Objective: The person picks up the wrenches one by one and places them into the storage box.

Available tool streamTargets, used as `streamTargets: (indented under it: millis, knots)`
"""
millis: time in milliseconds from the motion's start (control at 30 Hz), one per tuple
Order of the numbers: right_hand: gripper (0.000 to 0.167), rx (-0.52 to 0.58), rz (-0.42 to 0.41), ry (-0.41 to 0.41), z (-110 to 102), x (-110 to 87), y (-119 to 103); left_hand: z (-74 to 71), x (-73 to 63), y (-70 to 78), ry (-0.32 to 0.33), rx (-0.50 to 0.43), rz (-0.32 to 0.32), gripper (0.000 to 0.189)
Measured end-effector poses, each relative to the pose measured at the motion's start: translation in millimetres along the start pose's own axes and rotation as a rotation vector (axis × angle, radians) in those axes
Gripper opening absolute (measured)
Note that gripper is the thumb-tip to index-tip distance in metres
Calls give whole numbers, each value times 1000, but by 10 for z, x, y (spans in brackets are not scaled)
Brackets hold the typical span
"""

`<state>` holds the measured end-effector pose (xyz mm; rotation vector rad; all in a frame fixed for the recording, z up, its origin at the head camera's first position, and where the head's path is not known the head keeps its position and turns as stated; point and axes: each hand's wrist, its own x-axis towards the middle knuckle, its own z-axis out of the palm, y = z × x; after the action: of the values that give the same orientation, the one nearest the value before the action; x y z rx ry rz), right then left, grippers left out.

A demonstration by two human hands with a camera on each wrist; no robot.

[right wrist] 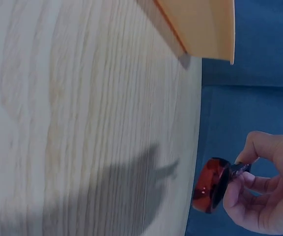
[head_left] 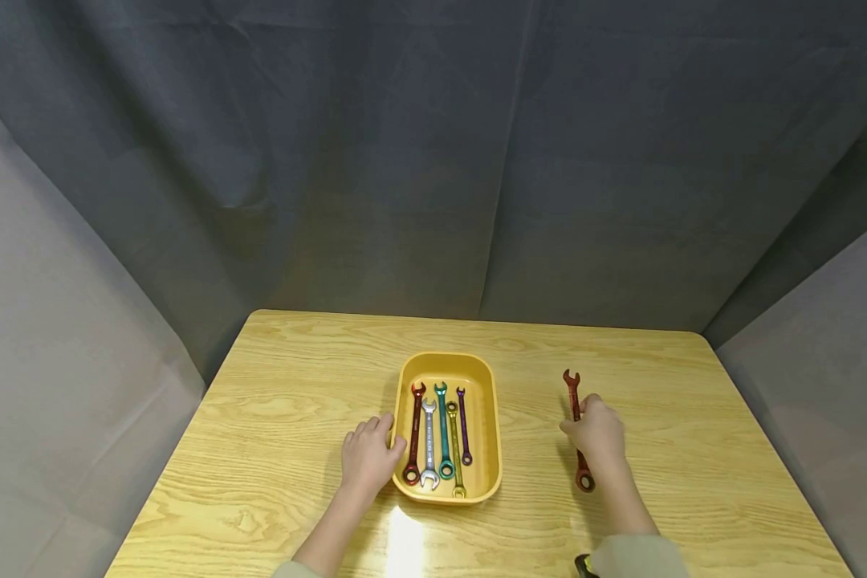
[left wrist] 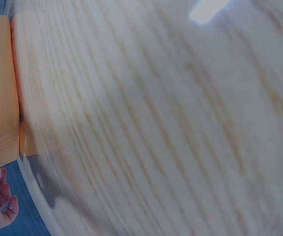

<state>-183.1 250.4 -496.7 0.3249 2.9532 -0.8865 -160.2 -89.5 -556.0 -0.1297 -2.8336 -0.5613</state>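
Observation:
A dark red combination wrench (head_left: 574, 393) is gripped at its shaft by my right hand (head_left: 601, 433), thumb and fingers closed around it. It stands over the table to the right of the yellow bin, open jaw pointing away and ring end toward me. In the right wrist view, the red wrench end (right wrist: 210, 186) juts from the pinching fingers. My left hand (head_left: 368, 459) holds the left rim of the yellow bin (head_left: 493, 385), thumb over the edge. Inside lie a red wrench (head_left: 415, 425), a silver wrench (head_left: 429, 437), a teal wrench (head_left: 444, 425), a gold wrench (head_left: 455, 445) and a purple wrench (head_left: 464, 425).
The wood-grain table (head_left: 282, 401) runs back to a dark grey curtain (head_left: 405, 160). Lighter grey panels (head_left: 65, 385) flank both sides. A black and yellow object (head_left: 583, 564) shows at the bottom, partly hidden by my right sleeve (head_left: 639, 555).

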Motion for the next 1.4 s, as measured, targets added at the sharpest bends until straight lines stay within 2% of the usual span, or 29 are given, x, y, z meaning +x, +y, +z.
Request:
streamTargets:
  millis: [467,1067,1400]
  knots:
    - [34,56,-15,-1,126,-8,-295,-7,1,11,-15,3,-9,36]
    - [32,47,-60,31,256,-22,-651,-10,6,21,-13,3,-6,35]
    - [31,40,-68,16,324,-30,-852,-12,-1,19,-4,-1,-4,38]
